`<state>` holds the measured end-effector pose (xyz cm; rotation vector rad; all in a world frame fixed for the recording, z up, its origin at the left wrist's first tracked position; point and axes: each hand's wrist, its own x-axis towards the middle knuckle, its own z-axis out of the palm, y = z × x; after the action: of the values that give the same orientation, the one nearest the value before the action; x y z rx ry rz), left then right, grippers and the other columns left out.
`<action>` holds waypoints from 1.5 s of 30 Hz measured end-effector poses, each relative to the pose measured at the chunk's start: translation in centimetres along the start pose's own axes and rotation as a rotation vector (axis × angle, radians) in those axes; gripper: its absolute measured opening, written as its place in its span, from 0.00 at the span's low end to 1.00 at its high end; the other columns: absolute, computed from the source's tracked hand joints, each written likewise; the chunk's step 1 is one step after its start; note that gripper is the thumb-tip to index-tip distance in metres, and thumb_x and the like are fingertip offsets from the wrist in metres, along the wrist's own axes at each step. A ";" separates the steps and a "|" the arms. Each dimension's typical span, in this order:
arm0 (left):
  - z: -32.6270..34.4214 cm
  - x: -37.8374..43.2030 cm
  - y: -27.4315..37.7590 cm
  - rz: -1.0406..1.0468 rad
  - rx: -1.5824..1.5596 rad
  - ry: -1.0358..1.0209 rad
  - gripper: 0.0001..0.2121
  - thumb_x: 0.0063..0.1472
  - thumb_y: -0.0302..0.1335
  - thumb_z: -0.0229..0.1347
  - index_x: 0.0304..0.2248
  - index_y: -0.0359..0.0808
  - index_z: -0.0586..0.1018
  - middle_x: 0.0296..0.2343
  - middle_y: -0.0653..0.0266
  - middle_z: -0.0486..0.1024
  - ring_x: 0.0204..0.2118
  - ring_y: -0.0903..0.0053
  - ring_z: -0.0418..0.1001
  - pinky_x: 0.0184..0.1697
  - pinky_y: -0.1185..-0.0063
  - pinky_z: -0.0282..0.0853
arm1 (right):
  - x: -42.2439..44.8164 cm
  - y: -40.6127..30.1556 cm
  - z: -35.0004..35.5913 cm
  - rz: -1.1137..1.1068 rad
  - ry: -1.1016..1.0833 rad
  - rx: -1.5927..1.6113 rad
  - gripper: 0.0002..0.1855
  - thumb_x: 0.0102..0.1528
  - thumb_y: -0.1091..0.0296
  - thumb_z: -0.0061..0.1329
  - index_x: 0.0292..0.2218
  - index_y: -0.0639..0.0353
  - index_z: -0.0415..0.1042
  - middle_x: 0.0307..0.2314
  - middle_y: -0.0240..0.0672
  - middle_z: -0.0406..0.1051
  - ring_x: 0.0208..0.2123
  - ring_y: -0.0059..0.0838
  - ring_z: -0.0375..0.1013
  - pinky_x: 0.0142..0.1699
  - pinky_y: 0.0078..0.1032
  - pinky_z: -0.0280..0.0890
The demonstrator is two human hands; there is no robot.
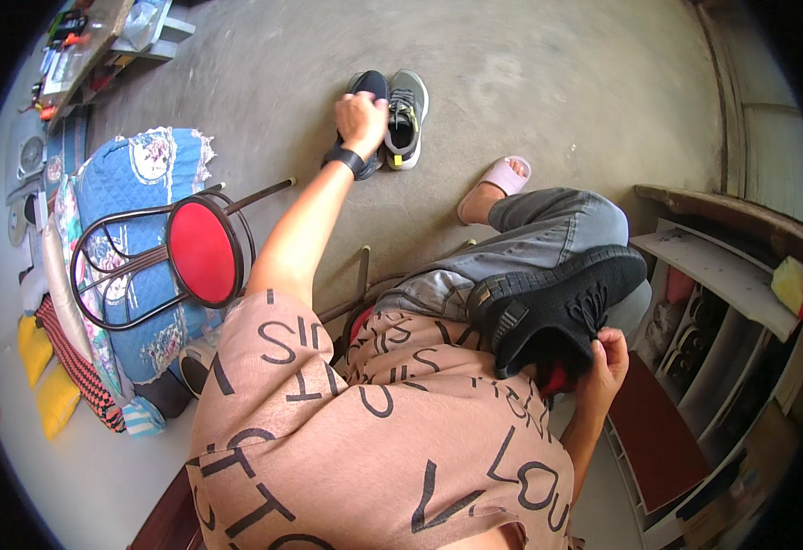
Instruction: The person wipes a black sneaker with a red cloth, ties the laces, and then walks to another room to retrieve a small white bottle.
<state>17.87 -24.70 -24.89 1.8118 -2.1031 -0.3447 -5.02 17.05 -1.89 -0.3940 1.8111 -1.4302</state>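
Observation:
My left hand (362, 122), with a dark band at the wrist, reaches down to the floor and grips a dark sneaker (372, 82), covering its middle. A grey sneaker (407, 113) with dark laces and yellow tabs stands right beside it, toe pointing away from me. Over my lap, my right hand (610, 354) pinches the collar and lace edge of a black knit sneaker (556, 302). That shoe lies tilted across my thigh, its chunky sole turned outward and its opening toward me. Something red shows below its opening, partly hidden.
A red-seated metal chair (203, 251) stands at left, by a blue quilted cover (123, 179). At right is a shoe rack (711, 275) holding shoes. My foot wears a pink slipper (509, 177) on the concrete floor (546, 82). A cluttered table (99, 48) stands far left.

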 end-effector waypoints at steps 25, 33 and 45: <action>7.8 0.7 -13.1 -0.412 -0.530 -0.188 0.07 0.50 0.30 0.57 0.24 0.34 0.77 0.23 0.56 0.76 0.28 0.66 0.75 0.34 0.73 0.68 | 1.4 -2.6 1.2 0.158 0.020 -0.068 0.07 0.49 0.77 0.48 0.30 0.58 0.62 0.25 0.21 0.57 0.27 0.11 0.55 0.35 0.09 0.50; 4.5 0.0 -9.4 -0.265 -0.411 -0.164 0.08 0.50 0.30 0.56 0.23 0.34 0.74 0.21 0.56 0.75 0.25 0.66 0.74 0.31 0.74 0.68 | 1.3 -2.5 1.4 0.149 0.036 -0.100 0.08 0.49 0.75 0.50 0.30 0.58 0.62 0.24 0.21 0.57 0.27 0.11 0.56 0.35 0.10 0.50; 2.3 -4.3 -7.7 0.289 -0.255 -0.035 0.05 0.50 0.29 0.57 0.26 0.38 0.80 0.27 0.62 0.74 0.32 0.67 0.72 0.36 0.73 0.68 | 1.2 -2.9 1.6 0.165 0.043 -0.104 0.08 0.48 0.75 0.49 0.29 0.58 0.62 0.24 0.21 0.57 0.27 0.11 0.56 0.34 0.10 0.50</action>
<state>24.38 -21.73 -30.51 1.3482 -2.1909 -0.5427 -5.27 14.29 0.20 -0.2606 1.9117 -1.2431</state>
